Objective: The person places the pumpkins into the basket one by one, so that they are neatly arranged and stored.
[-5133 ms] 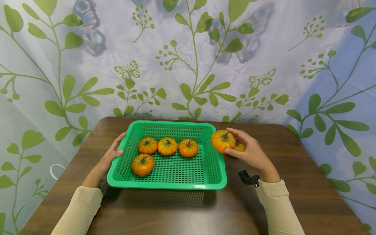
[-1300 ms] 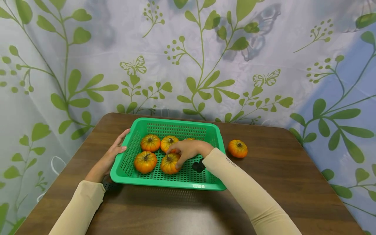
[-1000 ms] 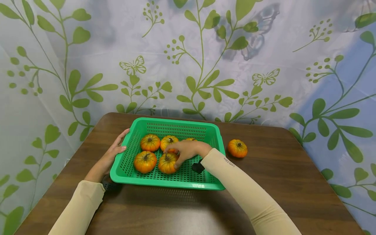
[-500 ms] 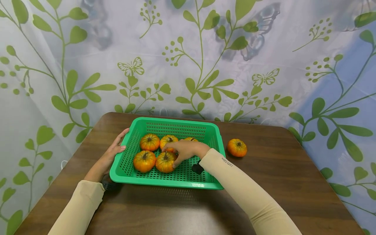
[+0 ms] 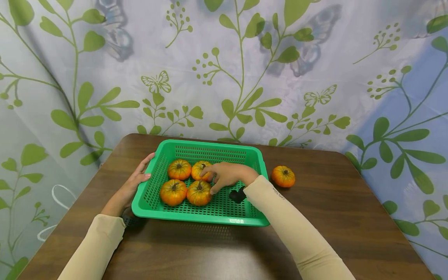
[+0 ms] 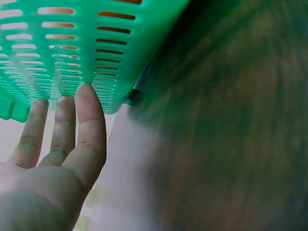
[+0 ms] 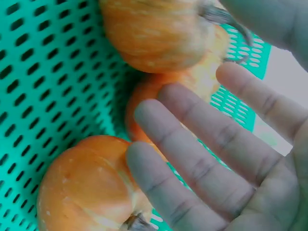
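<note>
A green plastic basket (image 5: 201, 221) with slotted walls stands on the table. Several small orange pumpkins are inside: two at the front, one on the left (image 5: 173, 192) and one beside it (image 5: 199, 193), with others behind, such as the back-left one (image 5: 179, 170). My right hand (image 5: 229, 174) hovers inside the basket, fingers spread just right of the second front pumpkin; it hides the third back pumpkin (image 7: 91, 185). My left hand (image 5: 127, 188) rests against the basket's left side, thumb at the rim, straight fingers (image 6: 91, 118) touching the outer wall.
One more pumpkin (image 5: 283, 176) sits on the brown wooden table (image 5: 332, 194) to the right of the basket. A leaf-patterned cloth (image 5: 224, 77) hangs behind the table. A black wrist strap piece (image 5: 238, 195) dangles under the right wrist, inside the basket.
The right hand carried a pumpkin from the right of the basket into the front row and slid it left against its neighbour. Its fingers have since loosened and drawn slightly away. The left hand stayed.
</note>
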### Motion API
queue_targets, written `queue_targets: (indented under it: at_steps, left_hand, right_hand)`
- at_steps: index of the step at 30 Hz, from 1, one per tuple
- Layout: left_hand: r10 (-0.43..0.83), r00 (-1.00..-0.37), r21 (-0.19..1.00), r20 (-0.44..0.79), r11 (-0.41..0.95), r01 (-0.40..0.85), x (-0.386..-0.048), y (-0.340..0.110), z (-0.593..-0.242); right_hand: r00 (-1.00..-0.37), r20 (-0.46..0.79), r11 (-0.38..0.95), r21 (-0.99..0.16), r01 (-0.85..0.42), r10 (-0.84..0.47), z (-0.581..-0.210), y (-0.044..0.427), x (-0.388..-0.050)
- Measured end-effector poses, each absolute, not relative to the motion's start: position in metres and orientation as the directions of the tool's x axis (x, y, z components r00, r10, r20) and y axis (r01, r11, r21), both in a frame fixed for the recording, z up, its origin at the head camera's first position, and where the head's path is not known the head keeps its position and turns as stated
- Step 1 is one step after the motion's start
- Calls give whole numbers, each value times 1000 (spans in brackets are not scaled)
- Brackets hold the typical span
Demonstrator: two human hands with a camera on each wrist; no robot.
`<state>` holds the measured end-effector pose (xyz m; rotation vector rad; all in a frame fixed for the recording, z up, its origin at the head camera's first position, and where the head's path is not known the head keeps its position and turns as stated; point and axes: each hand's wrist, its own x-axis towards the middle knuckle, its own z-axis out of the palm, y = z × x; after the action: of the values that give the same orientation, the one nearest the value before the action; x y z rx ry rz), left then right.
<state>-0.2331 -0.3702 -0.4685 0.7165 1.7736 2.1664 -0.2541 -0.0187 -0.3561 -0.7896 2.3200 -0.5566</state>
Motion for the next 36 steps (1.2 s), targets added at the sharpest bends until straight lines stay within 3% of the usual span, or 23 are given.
queue_targets:
  at_steps: [6,17,36]
  left_hand:
    - [504,-843,972,191,-215,91,-262,-378,-464]
    - [495,-850,974,180,-209,84,-260,-375,-460]
    - [416,-893,978,169,-183,100,-236,-350,-460]
  right_hand:
    - [-633,-363,674,-647,-357,-684,-349,-17,-276]
    - [-607,-216,447,-857,-258,-765,-342,2,-281]
    - [-705,15,112,-985,-134,-709,-335,58,-284]
